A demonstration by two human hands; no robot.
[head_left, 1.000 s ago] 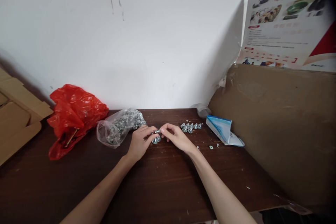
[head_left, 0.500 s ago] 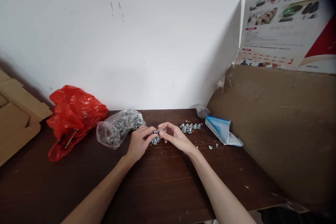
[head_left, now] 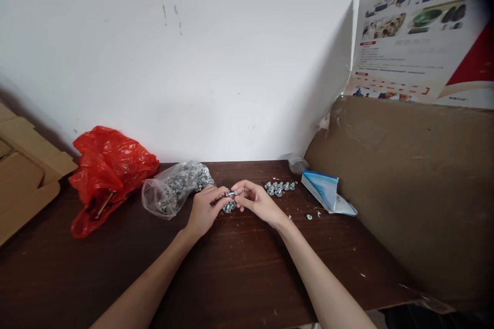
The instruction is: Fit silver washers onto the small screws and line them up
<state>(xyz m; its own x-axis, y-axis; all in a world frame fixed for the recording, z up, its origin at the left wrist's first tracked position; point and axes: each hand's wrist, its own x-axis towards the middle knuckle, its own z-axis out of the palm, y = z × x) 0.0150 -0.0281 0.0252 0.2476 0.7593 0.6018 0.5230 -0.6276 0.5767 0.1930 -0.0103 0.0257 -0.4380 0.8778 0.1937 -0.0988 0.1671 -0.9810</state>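
Between my two hands is a small silver bolt (head_left: 231,194), held level above the dark brown table (head_left: 239,277). The fingertips of my left hand (head_left: 204,211) pinch its left end. At its right end are the closed thumb and fingertips of my right hand (head_left: 258,204). Several loose silver bolts (head_left: 228,207) lie on the table just below the fingers. Farther right, another group of silver bolts (head_left: 278,188) stands close together. A clear plastic bag (head_left: 177,185) full of metal pieces lies left of my left hand.
A red plastic bag (head_left: 111,164) and cardboard (head_left: 31,164) are at the left. At the right are a blue and white packet (head_left: 326,190), a clear cup (head_left: 298,163) and a large cardboard panel (head_left: 409,175). Small scraps (head_left: 309,217) lie nearby. A white wall stands behind.
The fingers of my right hand have shifted slightly at the bolt, and more of the bolt shows between my hands. The bolts on the table have not visibly moved.
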